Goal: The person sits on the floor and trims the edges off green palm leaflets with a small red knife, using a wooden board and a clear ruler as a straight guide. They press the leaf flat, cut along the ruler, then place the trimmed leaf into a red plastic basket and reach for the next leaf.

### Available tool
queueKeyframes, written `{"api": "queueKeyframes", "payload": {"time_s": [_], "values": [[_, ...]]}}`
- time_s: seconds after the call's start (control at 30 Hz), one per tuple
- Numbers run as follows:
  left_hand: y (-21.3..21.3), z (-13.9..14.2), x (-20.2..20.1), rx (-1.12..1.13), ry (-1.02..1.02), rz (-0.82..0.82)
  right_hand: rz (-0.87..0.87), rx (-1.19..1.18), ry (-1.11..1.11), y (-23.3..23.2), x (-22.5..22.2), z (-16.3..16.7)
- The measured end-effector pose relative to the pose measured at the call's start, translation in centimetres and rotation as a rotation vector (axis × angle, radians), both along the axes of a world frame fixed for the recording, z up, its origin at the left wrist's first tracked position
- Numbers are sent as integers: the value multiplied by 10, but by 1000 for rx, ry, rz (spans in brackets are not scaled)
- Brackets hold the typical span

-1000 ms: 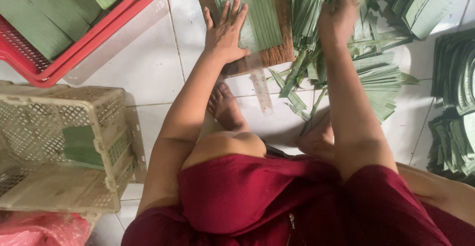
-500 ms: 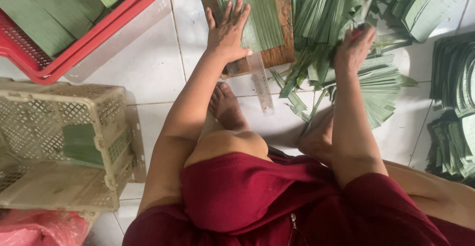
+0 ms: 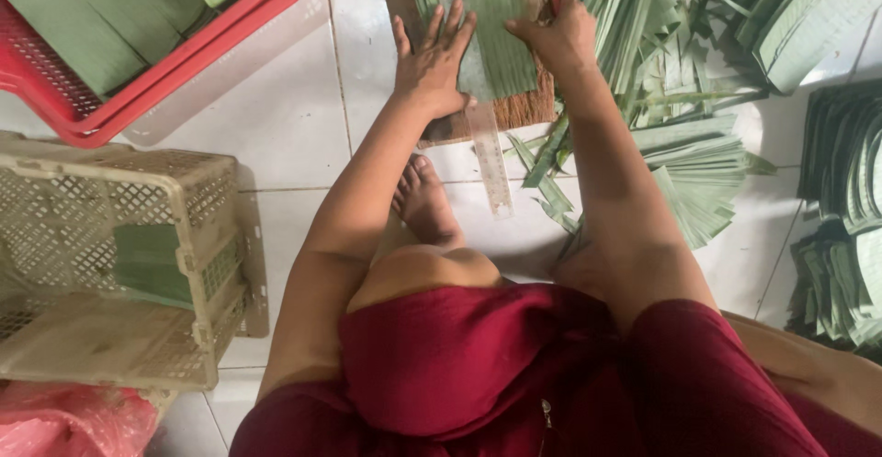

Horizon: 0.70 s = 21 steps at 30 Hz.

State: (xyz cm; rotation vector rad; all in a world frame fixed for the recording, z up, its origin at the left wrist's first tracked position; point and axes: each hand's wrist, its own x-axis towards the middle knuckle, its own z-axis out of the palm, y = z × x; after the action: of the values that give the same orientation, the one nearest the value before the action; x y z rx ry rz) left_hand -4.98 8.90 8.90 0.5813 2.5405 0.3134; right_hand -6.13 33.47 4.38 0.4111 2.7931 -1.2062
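A brown wooden board lies on the white tile floor with a stack of green leaf strips on it. A long clear ruler runs lengthwise over the strips and off the board's near edge. My left hand presses flat, fingers spread, on the ruler and leaves. My right hand is curled at the right edge of the strips, gripping a small cutter of which only a red bit and a thin blade show. My bare foot rests just below the board.
A heap of cut green leaf strips spreads right of the board, with folded stacks at the far right. A red crate of leaves sits top left. A beige crate and pink bag stand on the left.
My right hand has come out of the leaf heap on the right and moved left to the edge of the strips on the board. My left hand has stayed pressed on the ruler.
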Motion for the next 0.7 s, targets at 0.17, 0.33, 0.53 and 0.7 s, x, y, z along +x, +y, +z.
{"api": "queueKeyframes", "payload": {"time_s": [0.17, 0.33, 0.53, 0.7], "values": [[-1, 0, -2, 26, 22, 14, -112, -72, -143, 0, -5, -17], [-2, -1, -1, 46, 32, -3, -123, -67, -171, 0, -2, -18], [-2, 0, 0, 44, 15, 10, -90, -69, -144, 0, -4, -18], [-5, -6, -1, 101, 2, 36, -97, -100, -197, 2, -7, -20]]}}
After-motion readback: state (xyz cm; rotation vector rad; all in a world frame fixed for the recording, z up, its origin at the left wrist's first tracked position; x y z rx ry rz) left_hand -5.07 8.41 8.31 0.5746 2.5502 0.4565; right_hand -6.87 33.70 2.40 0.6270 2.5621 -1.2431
